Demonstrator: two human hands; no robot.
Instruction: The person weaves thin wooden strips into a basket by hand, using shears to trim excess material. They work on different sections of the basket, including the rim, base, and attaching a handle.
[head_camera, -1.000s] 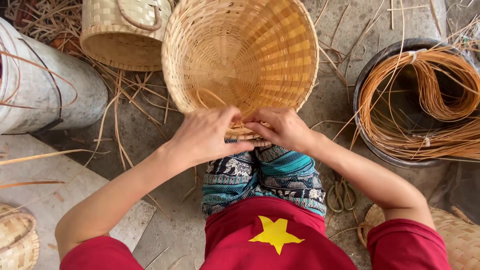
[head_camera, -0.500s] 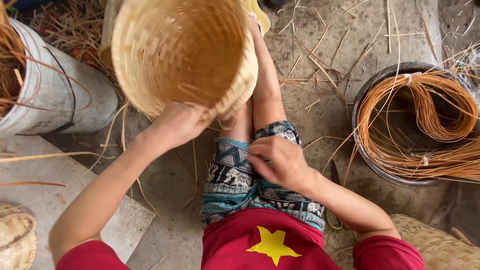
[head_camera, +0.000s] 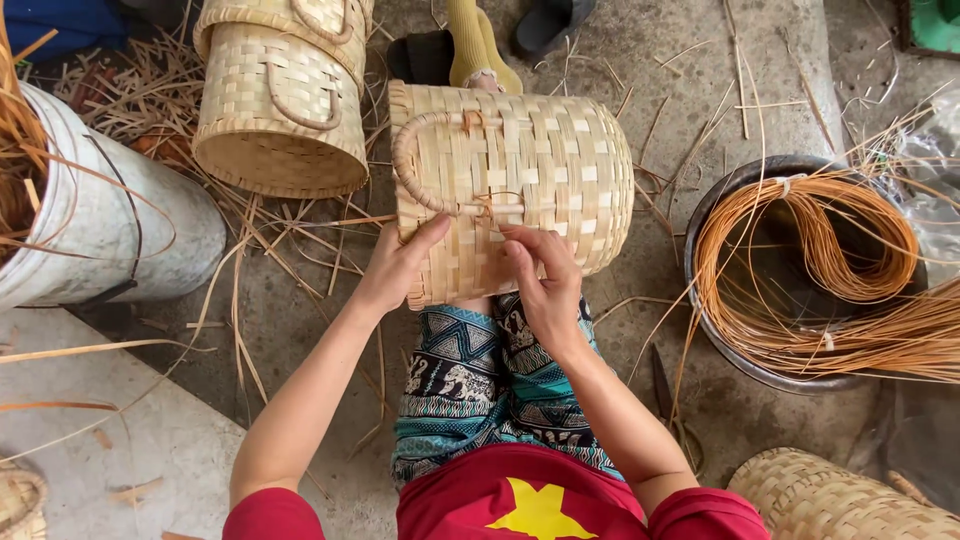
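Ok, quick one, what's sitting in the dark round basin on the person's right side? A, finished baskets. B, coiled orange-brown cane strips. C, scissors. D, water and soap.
B: the dark basin holds loops of orange-brown cane strips that spill past its rim, while the right hand and left hand rest on the woven basket lying on its side over the knees.

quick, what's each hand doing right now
Left hand: closed on the rim of the woven basket, gripping it.
Right hand: fingers pinching the basket's wall, near its handle.
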